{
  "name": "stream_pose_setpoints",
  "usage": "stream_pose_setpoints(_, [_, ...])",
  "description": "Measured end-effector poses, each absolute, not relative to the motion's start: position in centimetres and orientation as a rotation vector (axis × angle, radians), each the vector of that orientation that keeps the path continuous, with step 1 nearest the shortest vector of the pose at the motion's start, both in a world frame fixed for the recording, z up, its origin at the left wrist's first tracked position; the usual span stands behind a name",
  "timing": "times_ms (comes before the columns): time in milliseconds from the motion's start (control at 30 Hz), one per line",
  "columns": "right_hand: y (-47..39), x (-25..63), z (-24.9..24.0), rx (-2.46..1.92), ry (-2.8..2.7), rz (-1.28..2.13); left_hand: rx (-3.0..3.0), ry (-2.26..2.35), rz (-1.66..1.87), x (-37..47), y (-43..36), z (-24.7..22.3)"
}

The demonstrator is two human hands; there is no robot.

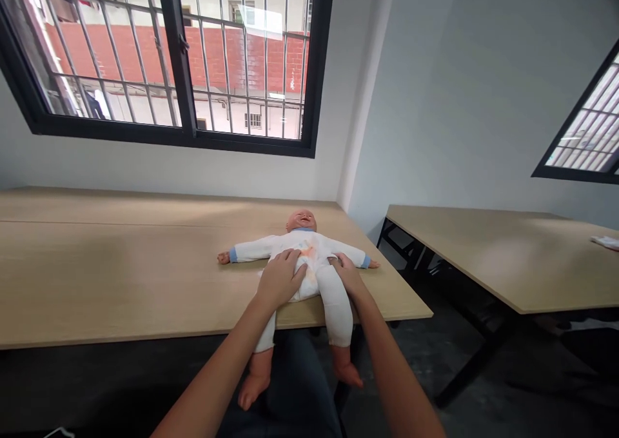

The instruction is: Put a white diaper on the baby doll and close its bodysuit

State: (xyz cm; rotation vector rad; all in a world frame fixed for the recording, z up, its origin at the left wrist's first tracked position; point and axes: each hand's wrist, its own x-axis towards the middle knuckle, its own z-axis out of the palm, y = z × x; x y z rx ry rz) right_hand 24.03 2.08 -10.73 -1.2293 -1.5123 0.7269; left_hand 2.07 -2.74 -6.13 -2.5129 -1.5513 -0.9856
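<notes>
A baby doll [304, 220] lies on its back on the table, arms spread, its lower legs hanging over the front edge. It wears a white top [251, 249] with blue cuffs and collar, and white trousers [337, 306]. A white diaper [307, 288] with an orange print shows between the hands. My left hand [282, 275] rests on the doll's waist at the left, fingers stretched over the diaper. At the opposite hip, my right hand [347, 274] is closed at the upper edge of the trouser leg; its fingertips are partly hidden.
The light wooden table [120, 277] runs far to the left below a barred window [193, 57]. Across a gap on the right stands a second table [483, 244], with a white item [605, 242] near its right side. My legs [300, 386] are under the table edge.
</notes>
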Motion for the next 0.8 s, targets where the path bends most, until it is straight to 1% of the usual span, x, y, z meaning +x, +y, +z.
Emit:
stream_pose_setpoints(333, [2.12, 24.08, -10.73, -1.231, -1.543, 0.717, -2.531, -1.509, -1.039, 1.80, -2.35, -6.69])
stream_pose_setpoints(800, [1.96, 24.54, -11.13, -1.267, -1.587, 0.728, -2.498, -1.573, -0.963, 1.73, -2.14, -6.95])
